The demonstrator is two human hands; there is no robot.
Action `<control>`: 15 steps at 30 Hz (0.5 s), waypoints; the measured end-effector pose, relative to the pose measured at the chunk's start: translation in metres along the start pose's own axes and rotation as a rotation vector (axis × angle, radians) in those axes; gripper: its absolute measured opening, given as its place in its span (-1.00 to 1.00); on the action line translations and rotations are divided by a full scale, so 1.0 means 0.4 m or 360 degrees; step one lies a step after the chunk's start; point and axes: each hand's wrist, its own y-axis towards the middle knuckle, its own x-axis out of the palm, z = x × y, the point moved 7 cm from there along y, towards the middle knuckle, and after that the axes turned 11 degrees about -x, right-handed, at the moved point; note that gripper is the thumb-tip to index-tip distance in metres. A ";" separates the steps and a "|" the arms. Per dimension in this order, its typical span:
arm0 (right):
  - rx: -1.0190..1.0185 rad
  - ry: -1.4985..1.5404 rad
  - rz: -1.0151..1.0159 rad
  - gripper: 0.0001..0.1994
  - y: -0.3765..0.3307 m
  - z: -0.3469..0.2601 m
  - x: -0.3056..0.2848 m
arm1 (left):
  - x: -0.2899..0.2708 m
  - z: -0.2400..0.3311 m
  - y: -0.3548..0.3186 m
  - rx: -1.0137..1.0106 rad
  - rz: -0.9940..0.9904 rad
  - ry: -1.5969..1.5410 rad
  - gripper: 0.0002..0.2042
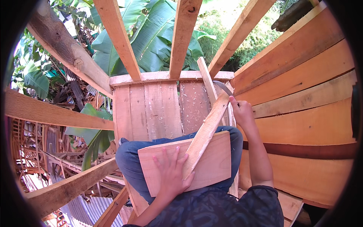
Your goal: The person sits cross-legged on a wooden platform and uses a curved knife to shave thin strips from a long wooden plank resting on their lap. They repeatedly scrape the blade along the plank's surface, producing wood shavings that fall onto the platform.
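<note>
Wooden slat (204,132) — stiff, light, rough-edged — lies pinned by the spread left hand (172,172) on a board (211,166), while the right hand (242,113) clenches a curved blade (223,87) at its tip.

Outdoor timber construction site, raised above ground. Unfinished frame of rough rafters (115,36) is seen at 12 o'clock; a plank platform (159,109) strewn with shavings at centre; board wall (302,87) at 3 o'clock; banana leaves (151,38) beyond; corrugated roofing (81,212) below at 7 o'clock.
</note>
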 end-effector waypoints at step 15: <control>-0.0043 -0.0474 0.0064 -0.23 -0.017 0.135 0.020 | -0.001 0.008 0.009 -0.0011 -0.0039 0.0039 -0.37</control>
